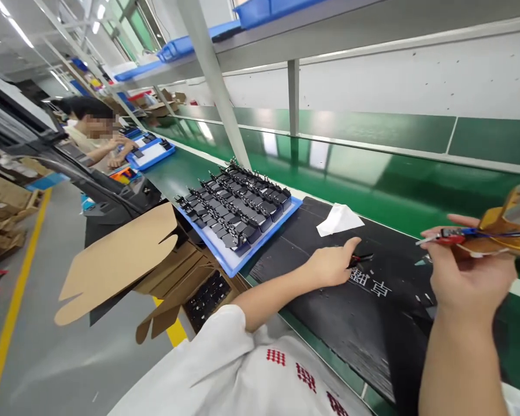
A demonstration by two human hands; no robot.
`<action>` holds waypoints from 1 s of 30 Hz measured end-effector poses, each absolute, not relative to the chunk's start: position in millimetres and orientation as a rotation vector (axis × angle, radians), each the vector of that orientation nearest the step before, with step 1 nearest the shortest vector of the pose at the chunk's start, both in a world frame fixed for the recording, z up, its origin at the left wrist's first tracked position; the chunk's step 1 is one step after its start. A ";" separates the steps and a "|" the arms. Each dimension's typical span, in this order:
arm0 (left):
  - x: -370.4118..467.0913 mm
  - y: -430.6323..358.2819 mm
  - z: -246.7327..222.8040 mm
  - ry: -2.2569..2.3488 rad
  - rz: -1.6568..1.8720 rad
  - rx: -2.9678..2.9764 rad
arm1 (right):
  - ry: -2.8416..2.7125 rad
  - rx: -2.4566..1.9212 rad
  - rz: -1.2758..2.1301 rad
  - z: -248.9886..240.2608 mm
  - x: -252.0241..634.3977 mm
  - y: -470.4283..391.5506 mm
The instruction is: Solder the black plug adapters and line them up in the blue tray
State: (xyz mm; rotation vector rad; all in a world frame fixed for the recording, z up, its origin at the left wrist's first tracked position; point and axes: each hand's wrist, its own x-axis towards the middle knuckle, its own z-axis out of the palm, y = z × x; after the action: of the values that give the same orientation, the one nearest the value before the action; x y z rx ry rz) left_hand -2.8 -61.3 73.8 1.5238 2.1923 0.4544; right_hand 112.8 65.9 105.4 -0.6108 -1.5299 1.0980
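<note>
My left hand [331,266] is over the black mat [351,323], fingers curled and thumb raised. A dark pliers-like tool [363,259] with a bit of red pokes out beyond its fingers; most of it is hidden. At the right, my right hand [474,283] is closed with the palm upward. Between its thumb and fingers is a slim red-and-blue tool [455,234] with a pale thin tip, its kind unclear. Directly beyond that hand, close to the fingers, an orange-yellow holder [498,222] runs out of frame. A crumpled white paper [340,220] lies ahead of my left hand.
A blue tray [229,268] holds rows of black plug adapters [238,199] at the mat's left. Below it stands an open carton [186,277] with small dark parts. Farther left, a co-worker [93,130] sits by another blue tray [153,155]. A slanted metal post [219,81] rises behind.
</note>
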 end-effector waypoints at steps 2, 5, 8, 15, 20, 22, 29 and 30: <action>-1.0 -90.1 59.2 2.195 0.603 1.546 | -1.545 -0.597 1.138 107.4 113.7 62.6; -6.3 -120.5 41.9 2.161 0.753 1.685 | -1.587 -0.583 1.155 107.6 114.9 60.5; -12.1 -131.0 32.7 2.118 0.839 1.735 | -1.629 -0.559 1.112 104.8 115.3 60.7; -12.9 -128.8 32.1 2.009 1.002 1.682 | -1.684 -0.486 1.084 107.2 116.2 43.6; -16.1 -124.2 25.6 2.104 1.060 1.537 | -1.663 -0.329 1.198 111.4 115.8 28.2; -16.9 -120.2 20.3 2.187 1.043 1.461 | -1.656 -0.260 1.265 112.2 115.1 22.6; -13.5 -109.8 21.2 2.144 0.983 1.346 | -1.717 -0.065 1.337 114.5 112.3 -3.5; -12.8 -109.7 23.9 2.110 1.000 1.320 | -1.727 -0.045 1.346 114.6 112.1 -6.6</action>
State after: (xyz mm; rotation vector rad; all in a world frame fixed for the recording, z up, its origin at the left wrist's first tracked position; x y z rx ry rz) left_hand -12.8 -109.7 23.9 1.3197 2.1098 0.9999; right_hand 112.1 -6.6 114.6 -0.0447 -1.7273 1.3460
